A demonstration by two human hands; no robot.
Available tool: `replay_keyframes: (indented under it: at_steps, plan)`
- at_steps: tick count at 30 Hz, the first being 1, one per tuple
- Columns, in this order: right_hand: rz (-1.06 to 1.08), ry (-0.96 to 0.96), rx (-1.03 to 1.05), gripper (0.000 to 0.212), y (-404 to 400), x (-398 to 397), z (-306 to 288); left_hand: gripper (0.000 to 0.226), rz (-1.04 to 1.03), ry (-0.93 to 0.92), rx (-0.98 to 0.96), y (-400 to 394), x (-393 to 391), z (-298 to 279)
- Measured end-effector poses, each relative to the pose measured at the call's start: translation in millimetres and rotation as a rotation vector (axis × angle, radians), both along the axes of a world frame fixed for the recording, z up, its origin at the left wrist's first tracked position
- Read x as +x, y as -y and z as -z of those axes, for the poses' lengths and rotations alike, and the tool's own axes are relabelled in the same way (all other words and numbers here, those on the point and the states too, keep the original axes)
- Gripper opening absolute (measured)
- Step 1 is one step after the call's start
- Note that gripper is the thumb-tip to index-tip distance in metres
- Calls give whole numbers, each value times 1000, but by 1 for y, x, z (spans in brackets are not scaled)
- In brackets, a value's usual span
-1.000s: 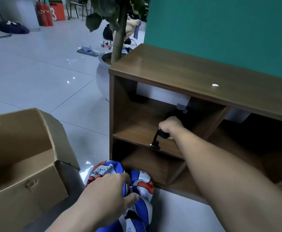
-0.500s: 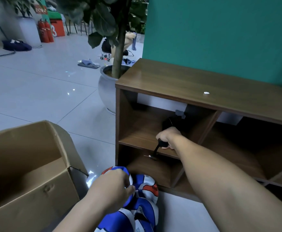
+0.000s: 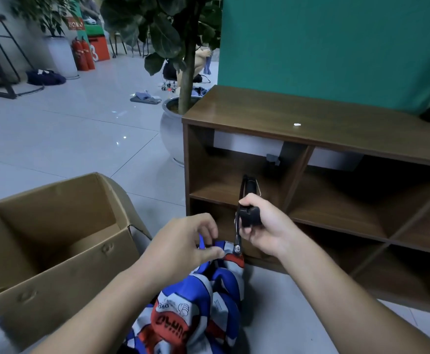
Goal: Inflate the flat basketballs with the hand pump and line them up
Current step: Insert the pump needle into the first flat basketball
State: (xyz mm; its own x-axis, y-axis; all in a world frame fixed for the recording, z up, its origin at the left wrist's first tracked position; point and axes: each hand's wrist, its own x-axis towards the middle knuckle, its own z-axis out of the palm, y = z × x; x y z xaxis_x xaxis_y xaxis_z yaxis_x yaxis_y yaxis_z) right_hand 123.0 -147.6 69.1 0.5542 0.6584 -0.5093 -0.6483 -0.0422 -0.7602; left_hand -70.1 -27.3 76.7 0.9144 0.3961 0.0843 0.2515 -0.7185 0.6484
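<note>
Two hands meet over a crumpled, flat basketball (blue, white and red) lying on the floor. Left hand pinches the ball's upper edge between thumb and fingers. Right hand is wrapped round the black hand pump, whose thin hose runs down to the pinched spot. An open cardboard box stands left of the pinch; a wooden shelf unit rises behind the pump grip.

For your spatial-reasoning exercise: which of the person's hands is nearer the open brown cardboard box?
Left. The left hand pinches the flat basketball just right of the cardboard box; the right hand is farther right, gripping the black pump.
</note>
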Motion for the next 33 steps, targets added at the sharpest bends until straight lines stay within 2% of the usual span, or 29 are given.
replay_keyframes:
  at_steps: [3, 5, 7, 10, 14, 18, 20, 24, 29, 31, 33]
  plan:
    - [36, -91, 78, 26, 12, -16, 7, 63, 91, -2, -5, 26, -10, -9]
    - [72, -132, 121, 32, 18, -25, 15, 73, 86, 5, 58, 43, -13, -8]
    - [83, -160, 154, 43, 24, -30, 24, 68, 51, 55, 80, 54, -12, -5]
    - [112, -165, 150, 49, 32, -33, 30, 48, 49, 98, 78, 63, -12, -3]
    - [85, -143, 77, 57, 39, -31, 38, 30, 69, 219, -30, 66, -15, 1]
    - [-16, -152, 52, 55, 41, -34, 51, 27, -2, 355, -121, 55, -14, -2]
    - [-36, -140, 35, 61, 43, -41, 58, 27, -10, 401, -130, 51, -15, -4]
    - [-193, -2, -131, 61, 48, -55, 70, 19, -12, 489, -105, 44, -13, -6]
    - [-419, 230, -362, 75, 48, -62, 94, 11, -29, 581, -235, 21, -11, -9]
    - [-398, 365, -442, 66, 44, -63, 109, 14, -9, 572, -312, 17, -15, -11]
    - [-350, 578, -483, 45, 38, -63, 133, 17, 13, 557, -335, 15, -18, -12]
